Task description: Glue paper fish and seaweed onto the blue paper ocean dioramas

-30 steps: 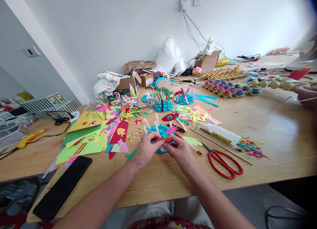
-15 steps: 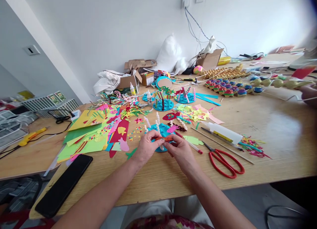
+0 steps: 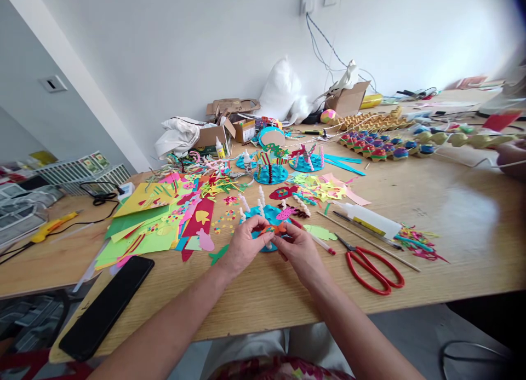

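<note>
Between both hands is an orange paper fish [image 3: 274, 229], its broad face turned partly up toward me. My left hand [image 3: 245, 240] pinches its left end, and my right hand [image 3: 296, 246] pinches the right end. Just beyond the fingers lies a bumpy blue disc [image 3: 269, 211], partly hidden by them, with pale twisted pipe-cleaner stems [image 3: 262, 195] standing on it. A pink spotted paper fish [image 3: 286, 212] is at the disc's right side. Near my right hand are a red pencil [image 3: 322, 244] and a pale green paper fish [image 3: 320, 232].
Red-handled scissors [image 3: 376, 268], a wooden stick [image 3: 370, 241] and a white glue bottle [image 3: 370, 219] lie to the right. Coloured paper sheets [image 3: 139, 226] and a black phone [image 3: 107, 306] are at left. Finished blue discs [image 3: 271, 174] stand behind. Another person's hand [image 3: 512, 156] shows at far right.
The orange paper fish has tilted so that more of its face shows. Both hands keep their pinch in nearly the same spot; the surroundings look unchanged.
</note>
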{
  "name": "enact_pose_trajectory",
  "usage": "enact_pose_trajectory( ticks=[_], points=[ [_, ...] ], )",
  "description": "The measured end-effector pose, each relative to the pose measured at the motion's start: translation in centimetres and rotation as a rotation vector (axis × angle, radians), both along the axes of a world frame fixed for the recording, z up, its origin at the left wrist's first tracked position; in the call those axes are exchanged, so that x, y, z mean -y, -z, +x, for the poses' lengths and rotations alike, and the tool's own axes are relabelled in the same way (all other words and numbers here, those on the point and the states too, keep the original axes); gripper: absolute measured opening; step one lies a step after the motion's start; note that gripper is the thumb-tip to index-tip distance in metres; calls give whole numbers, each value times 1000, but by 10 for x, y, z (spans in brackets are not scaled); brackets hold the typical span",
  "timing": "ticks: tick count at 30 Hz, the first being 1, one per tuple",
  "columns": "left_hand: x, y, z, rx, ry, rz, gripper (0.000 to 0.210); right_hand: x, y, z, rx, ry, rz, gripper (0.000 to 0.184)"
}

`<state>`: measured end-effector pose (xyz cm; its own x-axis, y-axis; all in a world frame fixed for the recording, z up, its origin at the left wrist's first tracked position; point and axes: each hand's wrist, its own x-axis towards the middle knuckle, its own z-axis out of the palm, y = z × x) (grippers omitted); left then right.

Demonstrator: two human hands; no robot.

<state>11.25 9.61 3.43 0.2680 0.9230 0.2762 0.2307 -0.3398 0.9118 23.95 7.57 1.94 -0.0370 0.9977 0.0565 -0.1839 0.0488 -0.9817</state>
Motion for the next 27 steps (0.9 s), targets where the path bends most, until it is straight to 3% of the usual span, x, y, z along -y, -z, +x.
enact_pose_trajectory(
  ticks=[15,27],
  points=[
    [1,3,0,-1,27,28,3,1,-1,2,6,5,1,22],
    [1,4,0,53,3,-24,4,1,-6,0,-52,-38,-88,25]
  ],
)
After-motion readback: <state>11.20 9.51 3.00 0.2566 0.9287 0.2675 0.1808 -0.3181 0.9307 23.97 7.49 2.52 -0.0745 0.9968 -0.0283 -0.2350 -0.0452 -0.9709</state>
